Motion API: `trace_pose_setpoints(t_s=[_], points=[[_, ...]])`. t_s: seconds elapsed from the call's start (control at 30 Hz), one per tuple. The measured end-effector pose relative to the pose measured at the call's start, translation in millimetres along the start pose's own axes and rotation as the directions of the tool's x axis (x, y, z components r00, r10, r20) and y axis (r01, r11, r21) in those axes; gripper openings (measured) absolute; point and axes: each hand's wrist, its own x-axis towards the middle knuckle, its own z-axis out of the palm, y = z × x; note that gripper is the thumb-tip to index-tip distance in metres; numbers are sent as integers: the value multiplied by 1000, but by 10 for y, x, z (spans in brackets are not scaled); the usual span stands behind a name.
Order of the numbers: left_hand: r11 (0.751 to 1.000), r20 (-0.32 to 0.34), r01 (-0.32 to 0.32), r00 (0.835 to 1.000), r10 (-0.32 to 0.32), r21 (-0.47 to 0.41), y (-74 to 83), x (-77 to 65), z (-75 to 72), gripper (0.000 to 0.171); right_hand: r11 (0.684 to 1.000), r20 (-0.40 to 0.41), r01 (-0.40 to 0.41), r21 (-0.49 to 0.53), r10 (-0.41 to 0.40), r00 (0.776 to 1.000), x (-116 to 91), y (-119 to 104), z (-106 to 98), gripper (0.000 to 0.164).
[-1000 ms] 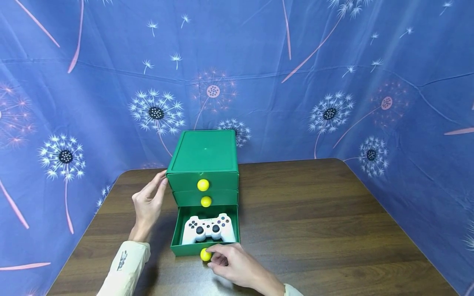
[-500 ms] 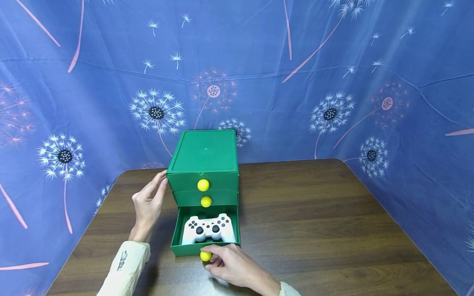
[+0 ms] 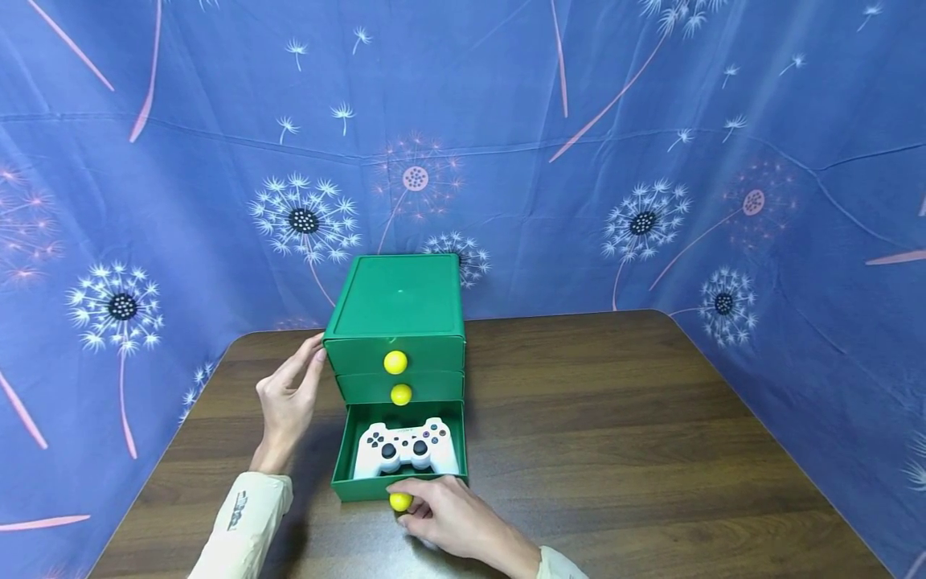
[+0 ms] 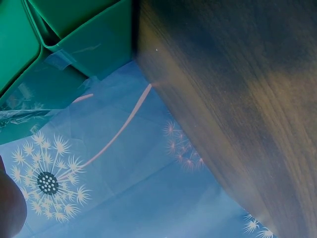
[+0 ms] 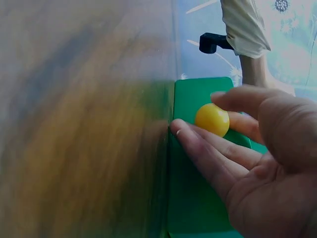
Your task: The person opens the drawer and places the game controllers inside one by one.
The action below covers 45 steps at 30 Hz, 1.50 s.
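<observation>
A green three-drawer cabinet (image 3: pixel 394 297) stands on the table, each drawer bearing a round yellow knob. Its bottom drawer (image 3: pixel 362 489) is pulled out, and a white game controller (image 3: pixel 405 450) lies inside. The upper two drawers are closed. My left hand (image 3: pixel 285 410) touches the cabinet's upper left front edge with extended fingers. Only a blurred bit of that hand shows in the left wrist view. At the bottom drawer's front, my right hand (image 3: pixel 456 519) pinches the yellow knob (image 5: pixel 212 120), its thumb and fingers on either side in the right wrist view.
The brown wooden table (image 3: pixel 622 450) stretches out to the right of the cabinet. A blue cloth with dandelion print (image 3: pixel 535 217) hangs close behind the table and along its sides.
My right hand has moved slightly left, its fingers coming further round the bottom knob. The left hand, drawer and controller stay in place.
</observation>
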Motion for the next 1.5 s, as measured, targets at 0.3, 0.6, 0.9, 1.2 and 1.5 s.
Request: trace_pose_setpoints(t_s=[0.3, 0.6, 0.9, 1.2, 1.5], points=[[1000, -4, 0, 1000, 0, -5, -18, -6, 4, 35, 995, -101, 33, -94, -42, 994, 33, 0, 58, 19], [1000, -1, 3, 1000, -3, 10, -19, -8, -1, 35, 990, -120, 70, -120, -85, 989, 47, 31, 75, 18], [1000, -8, -1, 1000, 1, 2, -14, 2, 11, 35, 994, -120, 32, -102, -44, 992, 80, 44, 57, 18], [1000, 0, -14, 1000, 14, 25, -175, -53, 10, 37, 997, -110, 4, -72, -12, 994, 107, 31, 24, 19], [1000, -6, -21, 1000, 21, 16, -19, 5, 14, 36, 995, -126, 10, -94, -22, 992, 131, 40, 6, 18]])
